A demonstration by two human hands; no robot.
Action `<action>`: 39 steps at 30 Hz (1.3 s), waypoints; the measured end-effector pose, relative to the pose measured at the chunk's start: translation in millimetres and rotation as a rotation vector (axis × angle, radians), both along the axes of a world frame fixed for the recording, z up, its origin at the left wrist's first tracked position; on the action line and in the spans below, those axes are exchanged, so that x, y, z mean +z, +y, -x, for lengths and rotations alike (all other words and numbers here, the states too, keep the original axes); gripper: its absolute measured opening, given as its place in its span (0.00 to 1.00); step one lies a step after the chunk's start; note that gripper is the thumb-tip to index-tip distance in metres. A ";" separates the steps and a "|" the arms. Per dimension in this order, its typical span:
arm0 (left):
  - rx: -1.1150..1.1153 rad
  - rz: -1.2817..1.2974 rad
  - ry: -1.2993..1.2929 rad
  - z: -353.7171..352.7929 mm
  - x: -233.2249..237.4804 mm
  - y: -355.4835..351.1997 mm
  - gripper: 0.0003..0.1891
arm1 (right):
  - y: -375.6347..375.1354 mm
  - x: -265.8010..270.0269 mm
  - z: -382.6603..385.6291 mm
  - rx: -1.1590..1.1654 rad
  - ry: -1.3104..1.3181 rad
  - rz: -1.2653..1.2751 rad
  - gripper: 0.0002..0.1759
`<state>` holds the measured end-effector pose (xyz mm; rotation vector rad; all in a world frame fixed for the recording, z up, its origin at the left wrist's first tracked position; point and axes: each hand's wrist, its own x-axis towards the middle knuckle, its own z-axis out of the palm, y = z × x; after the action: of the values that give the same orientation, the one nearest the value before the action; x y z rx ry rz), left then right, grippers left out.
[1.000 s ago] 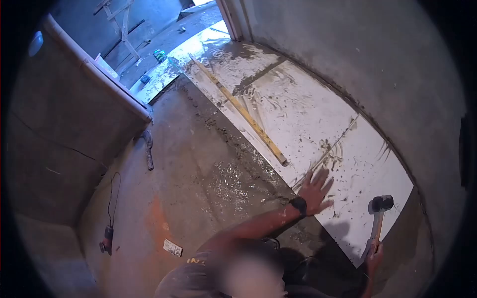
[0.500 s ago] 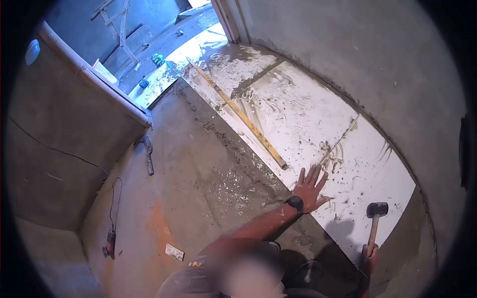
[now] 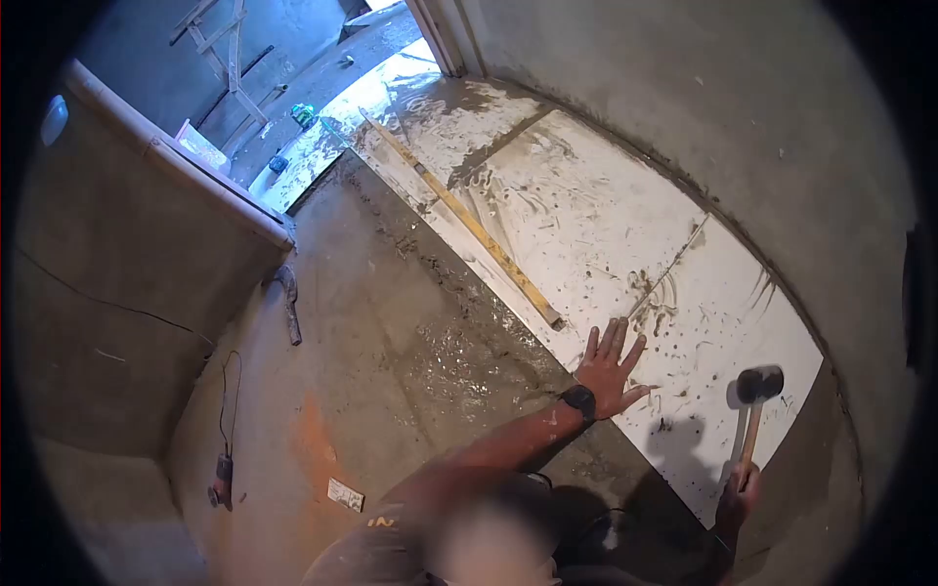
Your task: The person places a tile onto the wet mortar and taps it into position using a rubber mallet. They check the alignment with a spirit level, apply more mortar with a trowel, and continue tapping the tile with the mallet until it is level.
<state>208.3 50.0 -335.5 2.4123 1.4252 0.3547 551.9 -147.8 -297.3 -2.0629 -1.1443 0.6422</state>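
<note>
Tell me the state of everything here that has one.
near tile, laid, smeared with mortar.
mallet, held by its handle, head over the near tile.
left hand, spread flat on the near tile.
right hand, closed round the mallet handle.
straightedge, lying flat along the tiles' edge.

Open tile (image 3: 718, 303) between left hand (image 3: 608, 366) and mallet (image 3: 758, 385); wall (image 3: 782, 146) close beyond

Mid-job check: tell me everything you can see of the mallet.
The mallet has a black, rubber-looking cylindrical head on a pale wooden handle. The right hand grips the handle's bottom end, with the head pointing away over the white tile, near its right edge. Whether the head touches the tile cannot be told.
</note>
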 end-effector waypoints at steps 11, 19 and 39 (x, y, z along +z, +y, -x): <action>0.005 -0.025 0.001 -1.2 -3.9 1.0 0.48 | 28.2 2.1 36.9 0.286 -0.123 0.149 0.18; 0.006 -0.040 0.001 -0.9 -3.3 0.6 0.48 | 30.2 -0.3 28.3 0.282 -0.192 0.201 0.20; 0.017 -0.044 -0.025 -1.9 -7.1 1.4 0.48 | 31.6 -9.4 23.4 0.258 -0.181 0.209 0.22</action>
<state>210.2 51.4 -342.6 2.4230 1.4420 0.4233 528.5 -116.2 -306.7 -2.2025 -1.5205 0.7358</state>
